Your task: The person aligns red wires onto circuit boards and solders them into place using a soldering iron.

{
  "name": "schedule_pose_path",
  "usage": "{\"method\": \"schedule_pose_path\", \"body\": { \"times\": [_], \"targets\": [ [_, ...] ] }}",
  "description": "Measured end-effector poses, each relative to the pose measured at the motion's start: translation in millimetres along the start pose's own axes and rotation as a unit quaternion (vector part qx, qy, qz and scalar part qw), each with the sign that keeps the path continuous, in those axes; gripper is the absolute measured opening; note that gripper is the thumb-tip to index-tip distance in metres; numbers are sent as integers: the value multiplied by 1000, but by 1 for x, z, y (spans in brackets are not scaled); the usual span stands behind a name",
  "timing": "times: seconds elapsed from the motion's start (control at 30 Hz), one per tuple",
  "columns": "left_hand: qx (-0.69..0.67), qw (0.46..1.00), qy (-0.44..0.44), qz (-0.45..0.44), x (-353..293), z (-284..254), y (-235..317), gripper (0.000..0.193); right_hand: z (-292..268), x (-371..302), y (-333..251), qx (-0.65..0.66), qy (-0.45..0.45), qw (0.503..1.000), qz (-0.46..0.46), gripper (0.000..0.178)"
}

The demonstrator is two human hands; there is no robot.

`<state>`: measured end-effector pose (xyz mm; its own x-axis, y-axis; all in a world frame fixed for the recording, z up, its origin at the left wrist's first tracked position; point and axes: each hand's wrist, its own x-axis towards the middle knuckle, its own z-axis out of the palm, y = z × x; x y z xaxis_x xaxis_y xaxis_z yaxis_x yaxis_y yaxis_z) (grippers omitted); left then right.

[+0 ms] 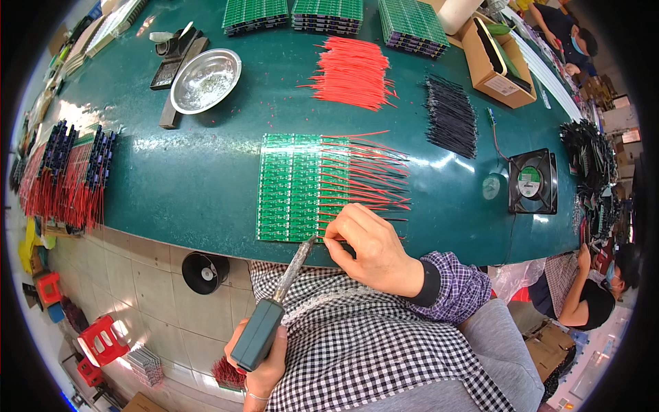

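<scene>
One green circuit board panel [292, 187] lies flat near table [192, 185] front edge, red wires [367, 182] fanning off its right side. From my feed: left hand [264, 364] wrapped tight round soldering iron [274, 309] handle, low by lap, tip angled up onto panel's bottom edge. Right hand [371, 247] curled, fingertips [333, 233] pinching wire just beside tip, forearm crossing in from right.
</scene>
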<state>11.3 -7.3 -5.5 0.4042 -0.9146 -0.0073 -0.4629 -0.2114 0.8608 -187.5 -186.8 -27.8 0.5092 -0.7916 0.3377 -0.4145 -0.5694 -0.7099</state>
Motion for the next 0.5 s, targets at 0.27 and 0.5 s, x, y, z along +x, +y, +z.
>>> {"method": "schedule_pose_path", "body": {
  "times": [0.27, 0.5],
  "targets": [
    [-24, 998, 10, -64, -15, -2, -19, 16, -1, 1, -1, 0, -6, 1000, 6, 15],
    [-69, 989, 106, -77, 3, 6, 0, 21, 1, 2, 0, 6, -8, 1000, 5, 14]
  ]
}}
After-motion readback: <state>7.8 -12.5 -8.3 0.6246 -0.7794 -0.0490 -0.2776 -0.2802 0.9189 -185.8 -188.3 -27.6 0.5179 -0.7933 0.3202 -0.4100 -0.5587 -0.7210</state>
